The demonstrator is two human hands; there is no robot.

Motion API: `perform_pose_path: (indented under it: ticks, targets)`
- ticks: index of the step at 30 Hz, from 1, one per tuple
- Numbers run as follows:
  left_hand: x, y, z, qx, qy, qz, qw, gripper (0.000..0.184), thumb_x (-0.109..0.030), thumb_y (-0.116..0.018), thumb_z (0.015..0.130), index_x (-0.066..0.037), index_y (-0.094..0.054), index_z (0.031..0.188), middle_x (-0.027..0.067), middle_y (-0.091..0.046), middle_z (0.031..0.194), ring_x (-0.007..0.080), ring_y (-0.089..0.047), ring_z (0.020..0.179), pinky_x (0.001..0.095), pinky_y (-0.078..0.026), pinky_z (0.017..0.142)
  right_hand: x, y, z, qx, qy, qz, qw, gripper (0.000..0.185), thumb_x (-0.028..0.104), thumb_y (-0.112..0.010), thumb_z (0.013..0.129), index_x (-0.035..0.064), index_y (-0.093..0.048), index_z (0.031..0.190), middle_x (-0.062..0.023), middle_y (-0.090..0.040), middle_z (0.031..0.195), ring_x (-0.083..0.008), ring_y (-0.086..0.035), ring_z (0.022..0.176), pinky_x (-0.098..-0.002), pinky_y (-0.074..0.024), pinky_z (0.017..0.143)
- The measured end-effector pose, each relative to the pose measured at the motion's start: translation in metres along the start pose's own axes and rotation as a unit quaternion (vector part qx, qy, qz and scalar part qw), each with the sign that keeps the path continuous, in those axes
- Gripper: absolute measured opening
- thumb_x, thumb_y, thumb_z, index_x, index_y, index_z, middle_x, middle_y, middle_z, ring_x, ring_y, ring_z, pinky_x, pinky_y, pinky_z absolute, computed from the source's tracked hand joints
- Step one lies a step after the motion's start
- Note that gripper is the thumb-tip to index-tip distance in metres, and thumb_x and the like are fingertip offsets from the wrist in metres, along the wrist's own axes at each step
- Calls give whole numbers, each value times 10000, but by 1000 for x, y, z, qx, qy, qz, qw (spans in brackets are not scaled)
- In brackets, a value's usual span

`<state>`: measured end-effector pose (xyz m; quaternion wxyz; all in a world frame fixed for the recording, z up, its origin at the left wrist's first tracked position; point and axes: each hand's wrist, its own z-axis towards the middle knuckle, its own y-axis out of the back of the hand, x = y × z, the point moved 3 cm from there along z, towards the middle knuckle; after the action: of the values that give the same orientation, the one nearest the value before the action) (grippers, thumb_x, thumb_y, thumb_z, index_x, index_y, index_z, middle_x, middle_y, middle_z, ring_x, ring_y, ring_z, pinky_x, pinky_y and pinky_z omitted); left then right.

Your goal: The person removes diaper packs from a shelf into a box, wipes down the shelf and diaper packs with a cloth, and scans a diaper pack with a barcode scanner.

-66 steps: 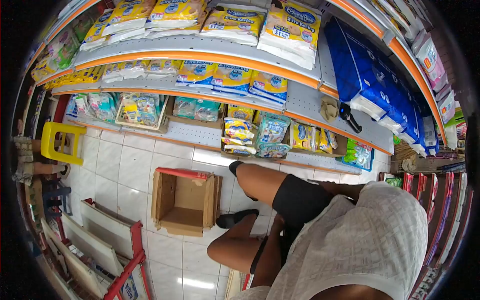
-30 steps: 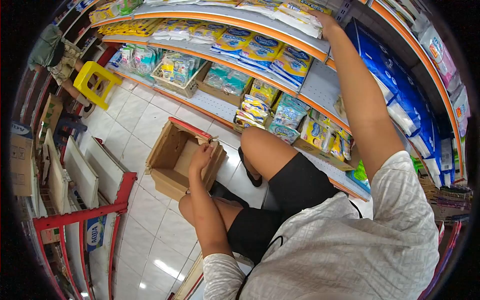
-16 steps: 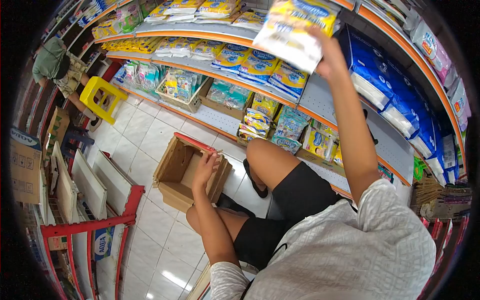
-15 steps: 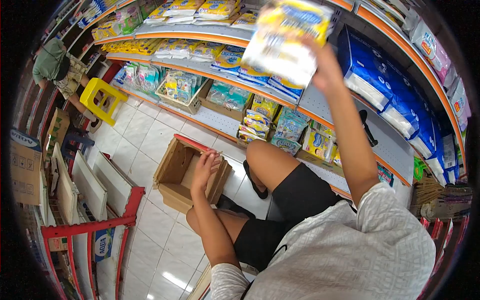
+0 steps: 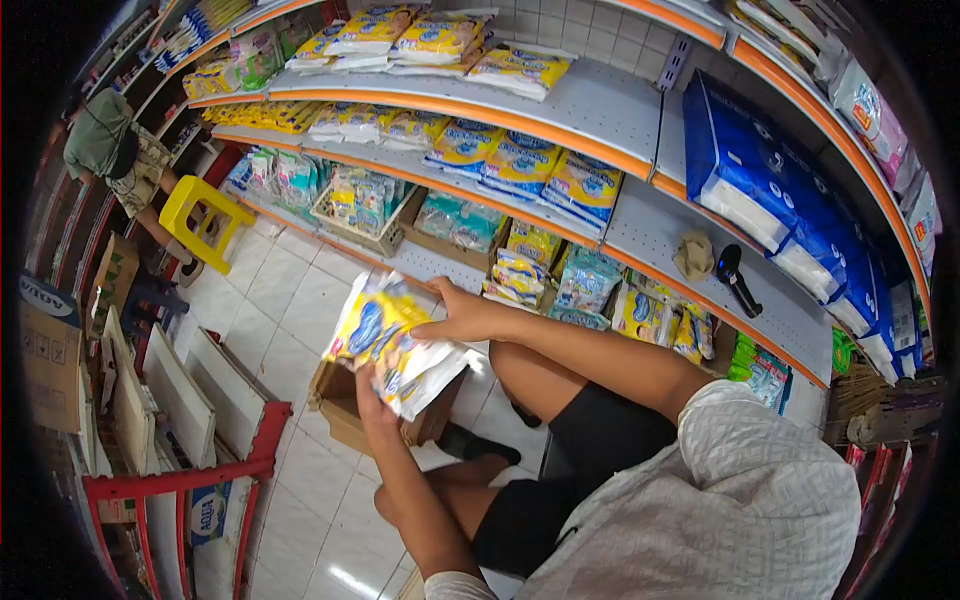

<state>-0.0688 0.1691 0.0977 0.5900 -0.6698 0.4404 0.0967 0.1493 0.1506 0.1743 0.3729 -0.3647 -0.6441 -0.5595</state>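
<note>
Both my hands are on a yellow-and-white plastic pack (image 5: 370, 318) that looks like a diaper pack, tilted in front of me. My left hand (image 5: 372, 398) grips its lower left edge, fingers partly hidden behind it. My right hand (image 5: 462, 312) holds the upper right side, thumb across the front. Beneath the pack, an opened brown cardboard box (image 5: 345, 425) stands on the tiled floor, mostly covered by the pack and my arm.
Shelves ahead carry similar yellow packs (image 5: 520, 68), blue-and-yellow packs (image 5: 522, 160) and large blue packs (image 5: 745, 150). A black-handled object (image 5: 736, 280) and a crumpled beige item (image 5: 693, 256) lie on a shelf. At left are a yellow stool (image 5: 205, 222), a person (image 5: 115, 150) and a red-framed rack (image 5: 180, 468).
My right hand has brought the pack down from in front of the upper shelf to above the box. My left hand, earlier over the box without the pack, now grips it too.
</note>
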Motion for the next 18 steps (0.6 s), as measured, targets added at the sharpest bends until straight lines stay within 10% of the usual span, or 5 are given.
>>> perform_pose_path:
  ticks: [4, 7, 12, 18]
  targets:
    - [-5, 57, 21, -95, -20, -73, 993, 445, -223, -466, 822, -30, -422, 1220, 144, -527, 1168, 302, -529, 1051, 444, -419, 922, 62, 133, -8, -305, 108, 48, 945, 555, 321, -689, 755, 35, -427, 1152, -122, -485, 1144, -199, -552, 917, -317, -481, 750]
    - [18, 146, 48, -145, 18, -65, 987, 388, -231, -496, 809, -36, -485, 1145, 129, -562, 1105, 292, -553, 1003, 443, -444, 878, 60, 255, -1, -483, 16, -42, 874, 661, 394, -627, 795, 12, -302, 1225, -171, -529, 1020, -229, -555, 880, -299, -483, 695]
    - [63, 215, 81, -195, 167, -31, 966, 344, -215, -550, 772, -43, -528, 1069, 118, -590, 1043, 290, -594, 895, 451, -489, 789, 24, 339, 50, -460, -208, -72, 860, 903, 459, -666, 726, -77, -198, 1282, -286, -479, 1147, -328, -505, 1082, -328, -435, 865]
    - [138, 312, 126, -228, 273, -11, 934, 484, -123, -653, 672, -92, -477, 1122, 127, -570, 1021, 332, -572, 903, 503, -479, 757, 27, 337, 64, -497, -159, -53, 851, 837, 281, -736, 678, -96, -222, 1219, -278, -529, 1074, -318, -579, 972, -348, -492, 789]
